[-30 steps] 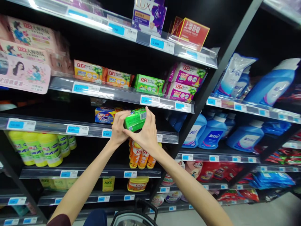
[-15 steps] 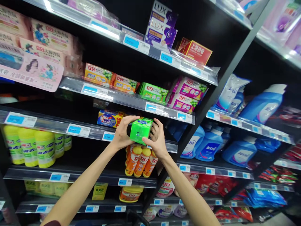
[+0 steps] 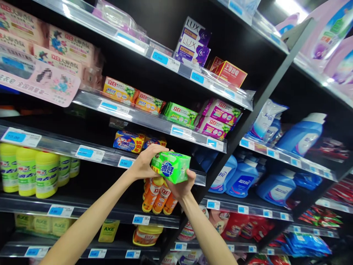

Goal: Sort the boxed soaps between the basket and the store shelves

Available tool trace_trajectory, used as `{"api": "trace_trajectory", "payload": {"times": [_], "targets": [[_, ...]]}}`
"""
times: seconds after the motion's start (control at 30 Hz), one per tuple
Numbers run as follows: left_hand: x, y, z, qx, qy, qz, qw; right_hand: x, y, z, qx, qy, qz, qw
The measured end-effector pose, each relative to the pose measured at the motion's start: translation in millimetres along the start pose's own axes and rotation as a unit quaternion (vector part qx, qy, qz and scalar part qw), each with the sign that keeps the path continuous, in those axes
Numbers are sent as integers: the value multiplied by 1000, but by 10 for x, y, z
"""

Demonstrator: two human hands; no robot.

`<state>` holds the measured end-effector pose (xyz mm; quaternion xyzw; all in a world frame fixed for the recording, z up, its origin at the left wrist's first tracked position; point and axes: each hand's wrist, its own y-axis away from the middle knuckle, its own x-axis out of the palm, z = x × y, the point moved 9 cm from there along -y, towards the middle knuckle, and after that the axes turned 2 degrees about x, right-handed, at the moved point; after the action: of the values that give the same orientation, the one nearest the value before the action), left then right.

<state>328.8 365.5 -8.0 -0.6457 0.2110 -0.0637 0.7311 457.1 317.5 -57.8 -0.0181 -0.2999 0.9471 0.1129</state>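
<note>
A green soap pack (image 3: 171, 166) is held up in front of the shelves, its printed side and one plain end showing. My left hand (image 3: 146, 160) grips its left end, thumb and fingers closed round it. From below and the right, my right hand (image 3: 182, 186) clasps the other end, its thumb on the plain face; some fingers are hidden behind the pack. Just behind my left hand, blue and yellow OMO soap packs (image 3: 129, 141) lie on the shelf. Orange bottles (image 3: 156, 195) stand on the shelf below, partly covered by my hands.
Above are a green soap pack (image 3: 180, 115), orange packs (image 3: 119, 90), purple packs (image 3: 214, 127) and LUX boxes (image 3: 191, 46). Yellow-green bottles (image 3: 46, 175) stand at left, blue detergent bottles (image 3: 242, 176) at right. Shelf edges (image 3: 149, 118) with price tags jut out near my hands.
The green pack has turned in my hands, from its plain end facing me to its printed side showing. My right hand has shifted lower beneath it, and the view has moved slightly.
</note>
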Motion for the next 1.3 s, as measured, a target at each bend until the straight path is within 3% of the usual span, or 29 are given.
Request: {"api": "trace_trajectory", "payload": {"times": [0.23,0.43,0.53,0.67,0.8,0.9,1.0,1.1,1.17,1.23,1.3], "targets": [[4,9,41,-31,12,14,999,27,-15,-13,10,-86,-10,996],[16,24,-62,45,14,24,999,-71,29,14,27,-17,46,998],[25,53,-78,70,17,28,997,-81,49,241,5,53,114,992],[77,75,-77,80,22,57,995,-56,132,588,-23,222,191,956],[100,26,-89,54,42,70,995,-45,247,726,-40,328,185,926],[75,4,23,-37,97,45,994,-13,316,785,-128,370,126,912],[32,63,201,-133,184,10,974,12,440,893,-284,400,47,870],[60,113,272,-161,284,40,944,24,598,914,-403,451,13,796],[99,123,252,-156,319,82,931,41,652,845,-436,501,28,747],[109,110,205,-137,297,106,939,68,648,721,-437,551,61,709],[131,97,156,-117,233,125,957,87,577,544,-396,593,104,693]]}}
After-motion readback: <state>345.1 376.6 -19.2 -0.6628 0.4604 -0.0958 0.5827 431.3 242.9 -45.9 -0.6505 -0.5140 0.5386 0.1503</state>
